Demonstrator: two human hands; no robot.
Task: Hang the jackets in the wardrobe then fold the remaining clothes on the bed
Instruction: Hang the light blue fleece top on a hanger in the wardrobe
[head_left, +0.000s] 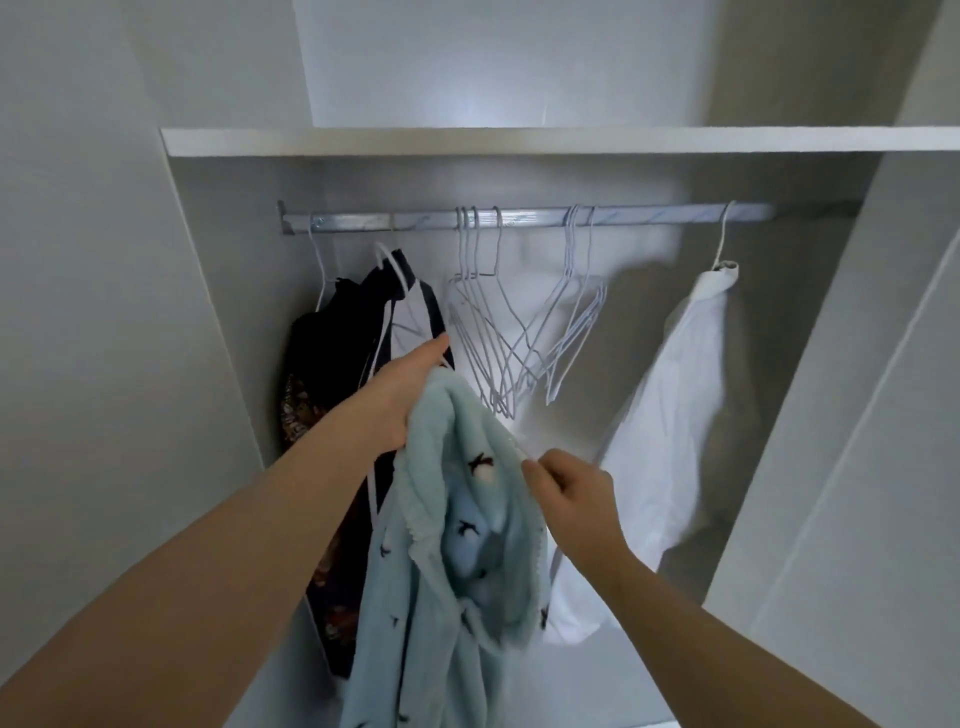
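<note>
The left hand (400, 395) grips the jacket (441, 571) at its top; the right hand (576, 488) pinches its edge. It hangs long-axis down, the rod (519, 215) up ahead, nearer the left hand.

— What's in the wardrobe (104, 312)?
— A rail (519, 215) at 12 o'clock, under a shelf (519, 141). Bare wire hangers (498, 332) are bunched around its middle. Dark clothes (332, 364) hang at 9 o'clock and a white garment (670, 415) at 3 o'clock.
— And the grips?
— The left grip (400, 395) holds the top of a jacket (452, 545), pale blue and fleecy, just in front of the dark clothes. The right grip (576, 488), at 5 o'clock, pinches the jacket's edge. The jacket droops toward 6 o'clock, below the rail and not on it.
</note>
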